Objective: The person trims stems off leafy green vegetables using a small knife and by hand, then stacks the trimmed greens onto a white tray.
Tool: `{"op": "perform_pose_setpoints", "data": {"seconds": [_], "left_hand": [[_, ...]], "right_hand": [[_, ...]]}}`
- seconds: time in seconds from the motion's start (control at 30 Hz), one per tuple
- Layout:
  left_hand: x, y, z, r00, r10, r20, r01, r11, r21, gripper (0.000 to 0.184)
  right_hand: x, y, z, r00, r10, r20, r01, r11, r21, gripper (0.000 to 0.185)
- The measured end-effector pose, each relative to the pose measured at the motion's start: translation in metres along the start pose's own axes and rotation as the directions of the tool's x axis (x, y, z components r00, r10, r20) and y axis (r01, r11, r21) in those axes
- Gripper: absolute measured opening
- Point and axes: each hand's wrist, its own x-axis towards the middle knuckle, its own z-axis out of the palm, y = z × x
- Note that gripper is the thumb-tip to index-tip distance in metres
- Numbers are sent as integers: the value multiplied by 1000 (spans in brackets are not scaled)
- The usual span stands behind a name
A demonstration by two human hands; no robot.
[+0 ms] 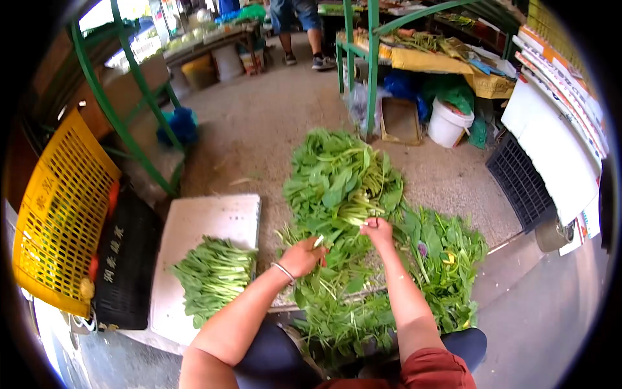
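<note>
A large heap of leafy greens (330,172) lies on the ground before me, its pale stems turned toward my hands. My right hand (378,233) is closed in a pinch at the stem ends on the heap's near edge. Lower and to the left, my left hand (302,258), with a bracelet at the wrist, is curled round a leafy green stem; its pale cut end (318,241) sticks out above the fingers. Something small and red shows by those fingers, too small to name. Loose leaves and thin stems (350,318) spread below both hands, between my knees.
To the left, a neat bundle of greens (217,275) rests on a white foam board (210,211). Beyond it stand a yellow crate (65,207) and a black crate (126,259). More leaves (447,259) lie at right. A white bucket (449,123) and a person's legs (298,29) are farther back.
</note>
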Motion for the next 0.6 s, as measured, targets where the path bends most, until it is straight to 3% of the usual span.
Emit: {"op": "perform_pose_setpoints", "data": {"seconds": [0.03,0.07,0.1,0.13,0.2,0.27,0.33,0.4,0.47,0.53,0.57,0.6], "left_hand": [[3,-1,5,1000,-12,-28,6,979,-205,30],[5,-2,10,998,-33,-45,11,912,-410,23],[1,11,9,995,-90,-49,49,839,-541,17],[-1,18,7,995,-88,-47,49,839,-542,17],[-8,27,11,972,-7,-234,-49,972,-231,17],[-19,51,3,972,-90,-215,36,969,-245,20],[-21,52,3,958,-22,-286,-13,993,-120,21],[-8,33,6,951,34,-307,-38,999,-7,22],[-7,33,11,877,258,-405,-207,964,167,20],[-13,48,12,786,481,-390,-374,870,320,20],[-16,54,17,769,509,-388,-411,857,309,22],[-15,53,19,695,628,-349,-445,758,477,24]], "right_hand": [[-2,-20,5,1000,-20,-4,20,1000,17,23],[-10,-36,10,995,89,-34,-88,996,34,24],[-22,-55,12,978,201,-61,-198,979,50,25],[-31,-75,12,978,201,-63,-198,979,49,25],[-46,-102,7,977,199,72,-206,972,110,28],[-48,-89,-1,979,185,79,-199,949,245,28],[-61,-87,-6,985,172,-24,-169,981,89,25],[-82,-120,-8,992,92,87,-104,984,147,23],[-98,-140,-12,993,38,115,-69,956,285,19],[-103,-137,-13,996,-10,87,2,996,92,19],[-108,-137,-11,994,16,113,-19,999,29,19],[-113,-138,-8,986,7,169,-15,999,45,21]]}}
